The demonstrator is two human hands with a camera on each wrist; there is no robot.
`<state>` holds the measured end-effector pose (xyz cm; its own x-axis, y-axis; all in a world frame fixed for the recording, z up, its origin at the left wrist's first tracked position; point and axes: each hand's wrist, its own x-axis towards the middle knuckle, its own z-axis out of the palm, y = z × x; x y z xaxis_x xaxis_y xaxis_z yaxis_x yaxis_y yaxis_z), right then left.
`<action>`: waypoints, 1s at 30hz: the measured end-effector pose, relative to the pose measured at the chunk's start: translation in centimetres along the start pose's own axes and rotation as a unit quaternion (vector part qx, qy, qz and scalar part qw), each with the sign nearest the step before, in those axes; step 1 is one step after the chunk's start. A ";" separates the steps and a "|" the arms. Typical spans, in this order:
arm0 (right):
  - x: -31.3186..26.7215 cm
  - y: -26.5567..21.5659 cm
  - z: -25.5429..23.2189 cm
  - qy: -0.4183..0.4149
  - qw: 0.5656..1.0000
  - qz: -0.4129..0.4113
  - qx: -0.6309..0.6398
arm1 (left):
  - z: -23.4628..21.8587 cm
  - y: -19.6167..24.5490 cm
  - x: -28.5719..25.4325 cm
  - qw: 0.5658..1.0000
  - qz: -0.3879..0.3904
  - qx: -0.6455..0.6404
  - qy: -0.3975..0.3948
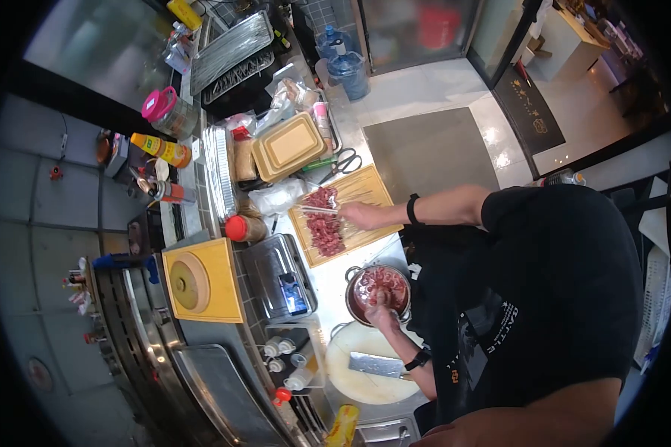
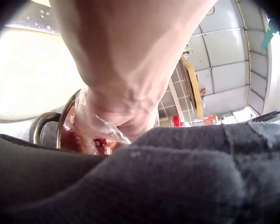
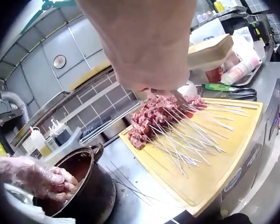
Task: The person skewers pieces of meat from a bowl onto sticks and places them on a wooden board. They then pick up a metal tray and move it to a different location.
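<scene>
My left hand [image 1: 381,309], in a clear plastic glove, reaches into a metal pot [image 1: 353,305] of raw red meat pieces [image 1: 373,280]. In the right wrist view its fingers [image 3: 60,179] curl round some of the meat. My right hand [image 1: 361,215] is over the wooden board [image 1: 378,180], gripping thin skewers [image 1: 317,209] whose ends stick out past the fingers. Beneath it lies a pile of skewered meat [image 3: 154,116], the bare sticks [image 3: 189,140] fanning toward the board's near edge. The right forearm hides most of that hand in the right wrist view.
Left of the pot stands a round white chopping board [image 1: 343,365] with a cleaver [image 1: 376,364] on it. A phone [image 1: 293,293] lies on a lidded metal tray [image 1: 265,261]. Scissors [image 1: 347,160], a tan container [image 1: 287,145] and a red-lidded jar [image 1: 246,228] stand around the skewer board.
</scene>
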<state>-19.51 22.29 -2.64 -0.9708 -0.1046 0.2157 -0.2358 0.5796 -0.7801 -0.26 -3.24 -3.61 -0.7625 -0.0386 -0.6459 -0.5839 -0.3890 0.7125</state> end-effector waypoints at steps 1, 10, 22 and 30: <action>0.0 0.5 0.7 -0.006 1.000 -0.008 -0.006 | 0.2 0.1 -0.2 0.999 0.003 0.035 0.009; -0.2 -4.3 -4.8 0.018 0.975 0.206 0.077 | 1.0 1.8 1.0 0.822 0.128 0.553 0.039; -7.2 -9.2 -7.8 -0.186 0.900 0.239 0.314 | 2.1 3.6 -0.5 0.999 0.028 -0.038 -0.016; -9.4 -9.6 -6.3 -0.273 0.872 0.254 0.316 | 0.9 5.2 -0.2 0.982 0.074 -0.164 -0.052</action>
<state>-7.86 22.80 6.50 -0.7917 -0.4338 -0.4303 0.4220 0.1210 -0.8985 -3.35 -4.40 0.49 -0.8667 -0.0293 -0.4980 -0.3563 -0.6625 0.6589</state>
